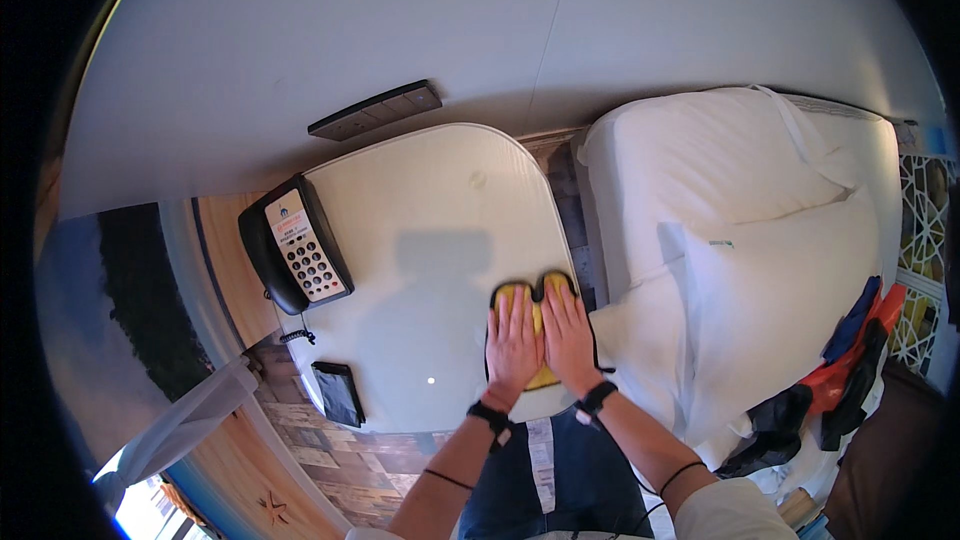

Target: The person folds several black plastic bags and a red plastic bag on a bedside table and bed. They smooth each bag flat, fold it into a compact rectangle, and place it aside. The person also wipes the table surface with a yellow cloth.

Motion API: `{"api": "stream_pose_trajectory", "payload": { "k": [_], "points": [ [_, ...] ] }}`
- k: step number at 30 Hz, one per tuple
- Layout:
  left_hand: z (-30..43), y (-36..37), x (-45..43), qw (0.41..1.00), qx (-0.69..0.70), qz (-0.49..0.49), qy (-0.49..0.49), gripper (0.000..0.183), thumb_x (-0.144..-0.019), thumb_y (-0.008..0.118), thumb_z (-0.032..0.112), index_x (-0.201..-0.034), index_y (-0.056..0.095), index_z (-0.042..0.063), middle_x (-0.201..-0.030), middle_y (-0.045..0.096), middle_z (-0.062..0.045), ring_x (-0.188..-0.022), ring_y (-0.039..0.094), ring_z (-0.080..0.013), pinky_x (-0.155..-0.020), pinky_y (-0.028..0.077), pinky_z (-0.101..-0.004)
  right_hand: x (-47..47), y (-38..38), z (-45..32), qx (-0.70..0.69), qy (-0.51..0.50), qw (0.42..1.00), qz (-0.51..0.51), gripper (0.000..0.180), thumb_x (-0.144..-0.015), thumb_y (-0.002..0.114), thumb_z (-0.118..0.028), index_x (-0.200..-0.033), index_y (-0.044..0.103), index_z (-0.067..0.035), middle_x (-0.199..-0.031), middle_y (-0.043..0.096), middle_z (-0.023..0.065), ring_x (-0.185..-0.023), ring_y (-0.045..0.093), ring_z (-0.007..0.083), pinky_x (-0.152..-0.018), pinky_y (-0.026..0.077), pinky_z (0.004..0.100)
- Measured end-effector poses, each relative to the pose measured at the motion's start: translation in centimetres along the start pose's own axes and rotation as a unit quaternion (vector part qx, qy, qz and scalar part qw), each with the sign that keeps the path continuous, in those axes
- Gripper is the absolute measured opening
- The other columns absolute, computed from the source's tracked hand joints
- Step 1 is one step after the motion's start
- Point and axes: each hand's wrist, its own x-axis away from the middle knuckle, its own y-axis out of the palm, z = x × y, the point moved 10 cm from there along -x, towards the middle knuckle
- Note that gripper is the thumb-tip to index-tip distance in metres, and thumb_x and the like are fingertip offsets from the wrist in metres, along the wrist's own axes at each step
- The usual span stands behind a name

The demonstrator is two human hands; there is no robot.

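Observation:
A yellow microfibre cloth (534, 384) with black edging lies on the white tabletop (420, 187), near its right edge. My left hand (514, 345) rests flat on the cloth's left half, fingers pointing away from me. Beside it, my right hand (568, 341) presses on the right half in the same way. The thumbs almost meet, and both palms hide the middle of the cloth. A black band sits on each wrist.
At the table's left stands a black corded telephone (300, 247); a folded black item (339, 394) lies at the near left corner. A black socket strip (375, 110) is on the wall. Right of the table is a bed with white bedding (780, 292), bearing black and red bags (829, 382).

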Motion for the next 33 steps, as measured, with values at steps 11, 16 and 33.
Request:
{"api": "stream_pose_trajectory", "payload": {
  "k": [11, 16, 33],
  "points": [
    [-1.8, 2.8, 8.4, 0.999, 0.016, 0.005, -0.027, 0.064, -0.098, 0.056, 0.035, -0.148, 0.049, -0.004, -0.163, 0.037, -0.022, -0.152, 0.032, -0.0433, -0.122, 0.026, -0.0579, 6.8, 2.8, -4.0, -0.012, -0.051, 0.997, -0.048, 0.053, -0.098, 0.052, -0.019, -0.147, 0.05, 0.002, -0.158, 0.045, 0.0183, -0.15, 0.039, 0.0348, -0.122, 0.031, 0.0491],
    [-3.3, 3.2, 11.0, 0.997, 0.014, 0.028, -0.068, 0.069, -0.095, 0.057, 0.034, -0.148, 0.046, -0.008, -0.164, 0.034, -0.024, -0.152, 0.029, -0.0473, -0.123, 0.024, -0.0592, 6.4, 3.4, -6.5, -0.015, -0.087, 0.995, -0.051, 0.054, -0.095, 0.054, -0.019, -0.144, 0.052, 0.002, -0.159, 0.045, 0.0174, -0.151, 0.038, 0.035, -0.121, 0.032, 0.0485],
    [-7.0, 0.8, 10.9, 0.978, 0.049, 0.102, -0.175, 0.071, -0.096, 0.054, 0.033, -0.151, 0.04, -0.011, -0.165, 0.029, -0.027, -0.153, 0.024, -0.0494, -0.125, 0.019, -0.0588, 3.9, 3.6, -9.7, -0.013, -0.162, 0.982, -0.095, 0.053, -0.1, 0.051, -0.022, -0.148, 0.051, 0.001, -0.159, 0.046, 0.0156, -0.152, 0.037, 0.0324, -0.122, 0.031, 0.0462]
  ]
}}
